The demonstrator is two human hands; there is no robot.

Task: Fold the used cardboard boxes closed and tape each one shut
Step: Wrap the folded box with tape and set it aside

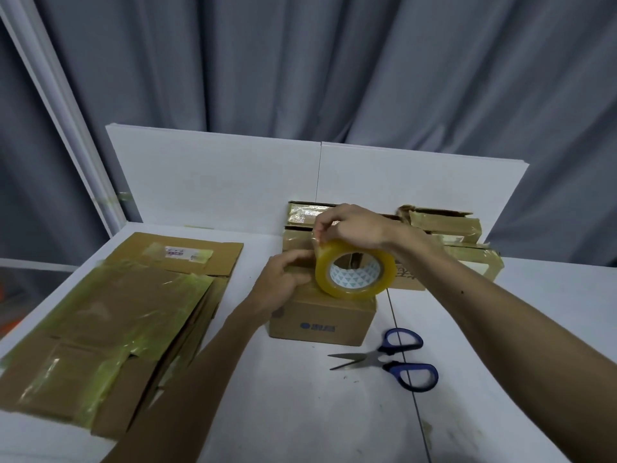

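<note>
Head view: atop the box (320, 324), the right hand (354, 228) pinches the tape roll (354, 275) in its fingers; the left hand (283, 282) presses flat beside it. The tape is best pulled straight along the seam, flaps pinned.

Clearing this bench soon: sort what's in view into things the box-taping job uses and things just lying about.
In the job: small brown cardboard box, under the left hand; yellowish clear tape roll, held by the right hand; blue-handled steel scissors; flattened brown cardboard stack; tape-covered brown boxes behind.
Not part of it: white upright panels; grey curtain.
</note>
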